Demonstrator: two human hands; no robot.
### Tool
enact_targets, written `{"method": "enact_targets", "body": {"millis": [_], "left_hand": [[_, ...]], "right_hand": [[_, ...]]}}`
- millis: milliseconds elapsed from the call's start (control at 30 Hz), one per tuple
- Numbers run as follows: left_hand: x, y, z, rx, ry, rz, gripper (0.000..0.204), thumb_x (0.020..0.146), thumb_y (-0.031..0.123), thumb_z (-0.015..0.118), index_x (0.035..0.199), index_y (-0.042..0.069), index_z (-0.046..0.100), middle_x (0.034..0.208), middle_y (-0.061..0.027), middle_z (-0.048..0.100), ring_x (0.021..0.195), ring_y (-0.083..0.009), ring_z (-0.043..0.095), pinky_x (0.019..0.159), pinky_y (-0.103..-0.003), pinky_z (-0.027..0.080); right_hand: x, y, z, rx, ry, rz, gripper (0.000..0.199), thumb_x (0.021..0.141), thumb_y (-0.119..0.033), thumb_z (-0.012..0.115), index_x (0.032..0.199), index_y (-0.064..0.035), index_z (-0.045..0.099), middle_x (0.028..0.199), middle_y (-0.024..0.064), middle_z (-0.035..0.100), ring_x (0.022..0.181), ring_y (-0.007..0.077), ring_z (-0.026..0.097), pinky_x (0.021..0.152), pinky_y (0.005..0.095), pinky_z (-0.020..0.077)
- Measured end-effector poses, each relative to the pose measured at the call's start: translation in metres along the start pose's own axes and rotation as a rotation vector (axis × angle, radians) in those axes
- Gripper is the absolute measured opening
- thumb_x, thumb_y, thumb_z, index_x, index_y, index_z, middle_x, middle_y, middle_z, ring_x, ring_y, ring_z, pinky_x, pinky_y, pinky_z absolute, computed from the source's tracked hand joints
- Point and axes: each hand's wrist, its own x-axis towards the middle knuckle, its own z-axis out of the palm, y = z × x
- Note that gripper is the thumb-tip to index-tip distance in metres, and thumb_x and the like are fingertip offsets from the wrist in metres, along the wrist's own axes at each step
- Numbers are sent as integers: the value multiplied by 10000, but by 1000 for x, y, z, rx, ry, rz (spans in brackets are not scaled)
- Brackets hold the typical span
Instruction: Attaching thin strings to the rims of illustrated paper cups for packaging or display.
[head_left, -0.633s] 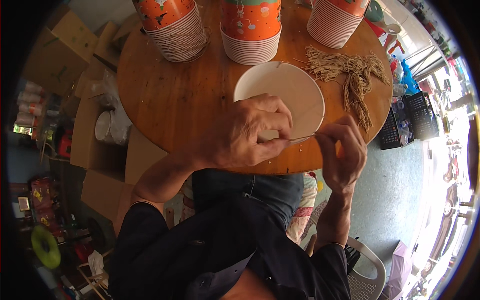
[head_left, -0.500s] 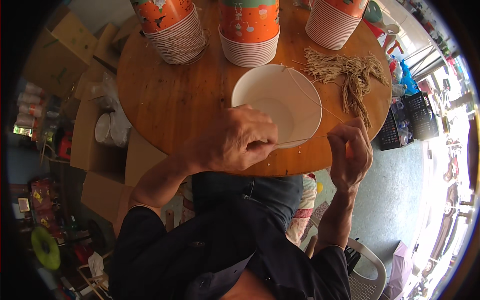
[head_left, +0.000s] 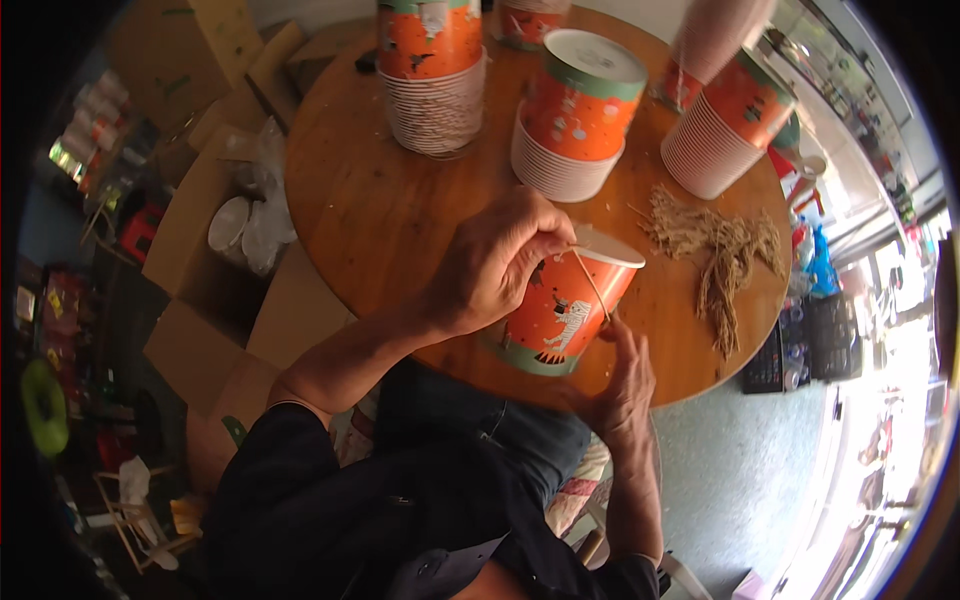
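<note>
Over the round table (head_left: 380, 230), both hands clamp a tilted orange paper cup (head_left: 560, 310) (white rim, printed animal)

Desk (head_left: 380, 220): round, brown wood, a few loose fibres scattered over it.
Far edge: stacks of orange paper cups (head_left: 432, 75), (head_left: 572, 115), (head_left: 722, 135), standing upside down, well apart.
Right side: heap of tan straw strands (head_left: 720, 250).
Near edge: single orange cup (head_left: 560, 315), tilted.
</note>
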Motion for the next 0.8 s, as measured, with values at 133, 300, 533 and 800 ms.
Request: {"method": "enact_targets", "body": {"millis": [133,300,533,800], "left_hand": [[6,2,-30,-203,126,-308,74,1060,26,617,1128,4,597,1005,-26,616,895,-76,605,819,-247,513],[28,-11,-99,-227,411,-186,343,1082,158,636,1381,4,571,1239,-42,666,1136,-117,637,996,-262,504],[88,-33,-195,337,532,203,369,1033,184,696,1352,15,620,1278,-121,695,1154,-228,684,1000,-359,532],[184,-70,-221,1002,136,499,424,972,143,712,1354,-22,626,1351,-246,635,1291,-418,579,1137,-496,447]], "right_hand": [[29,-11,24,21,123,-55,813,709,-11,857,1452,-16,529,1032,125,658,880,311,642,728,420,551],[129,-30,22,418,159,-109,557,859,-15,812,1379,16,611,950,95,673,753,161,641,688,301,540],[340,-78,39,1007,111,215,543,1003,-344,741,1281,104,615,1006,109,686,883,162,696,832,296,640],[440,-58,86,958,62,347,601,1003,-481,709,1115,108,665,862,111,653,710,179,695,708,285,665]]}}
